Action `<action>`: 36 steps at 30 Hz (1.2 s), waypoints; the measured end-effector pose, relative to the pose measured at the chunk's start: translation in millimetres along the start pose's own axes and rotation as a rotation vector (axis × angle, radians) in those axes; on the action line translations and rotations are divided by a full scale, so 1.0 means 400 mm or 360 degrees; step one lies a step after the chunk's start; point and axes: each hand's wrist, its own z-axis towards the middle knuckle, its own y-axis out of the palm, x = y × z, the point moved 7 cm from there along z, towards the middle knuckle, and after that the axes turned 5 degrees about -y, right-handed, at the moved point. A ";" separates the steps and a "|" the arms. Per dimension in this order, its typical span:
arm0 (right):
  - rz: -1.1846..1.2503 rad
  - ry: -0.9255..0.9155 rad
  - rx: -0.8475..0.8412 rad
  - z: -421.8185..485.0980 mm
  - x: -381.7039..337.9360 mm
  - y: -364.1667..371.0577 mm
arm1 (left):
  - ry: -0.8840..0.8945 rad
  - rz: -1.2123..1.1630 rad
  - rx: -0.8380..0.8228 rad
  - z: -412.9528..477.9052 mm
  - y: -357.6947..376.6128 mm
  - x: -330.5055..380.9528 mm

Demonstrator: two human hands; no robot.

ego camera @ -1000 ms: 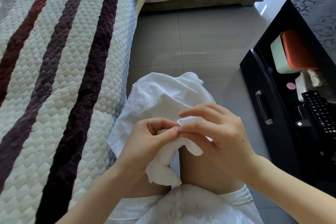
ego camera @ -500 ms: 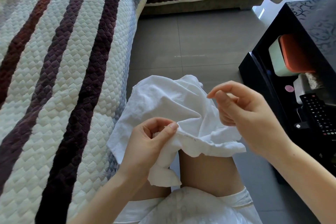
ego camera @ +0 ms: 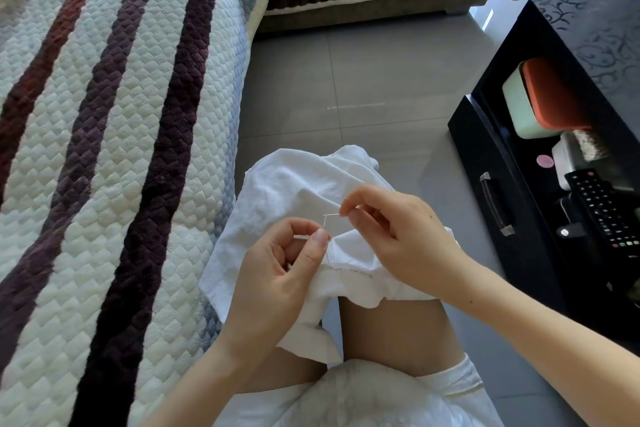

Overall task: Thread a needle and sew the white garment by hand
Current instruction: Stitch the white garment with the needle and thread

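The white garment [ego camera: 284,191] lies crumpled over my knees in the lower middle of the head view. My left hand [ego camera: 280,274] pinches a fold of it between thumb and forefinger beside a stitched seam. My right hand [ego camera: 398,236] hovers just right of the left and pinches a thin needle [ego camera: 331,215] between thumb and forefinger, its point aimed left toward the fold. A fine thread [ego camera: 325,246] runs from the needle down to the seam.
A quilted sofa cover [ego camera: 104,149] with dark stripes fills the left side. A black cabinet [ego camera: 540,184] stands at the right, holding a remote control [ego camera: 602,208] and an orange-and-green box [ego camera: 540,97]. Grey floor tiles [ego camera: 346,80] lie ahead.
My right hand pulled away up and to the right from the fold, then came back left and down with the needle pointing at the cloth. My left hand kept its hold.
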 end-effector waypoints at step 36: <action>0.1823 0.0349 -0.0434 -0.014 -0.026 0.035 | 0.0008 0.0159 -0.0102 -0.005 0.004 0.005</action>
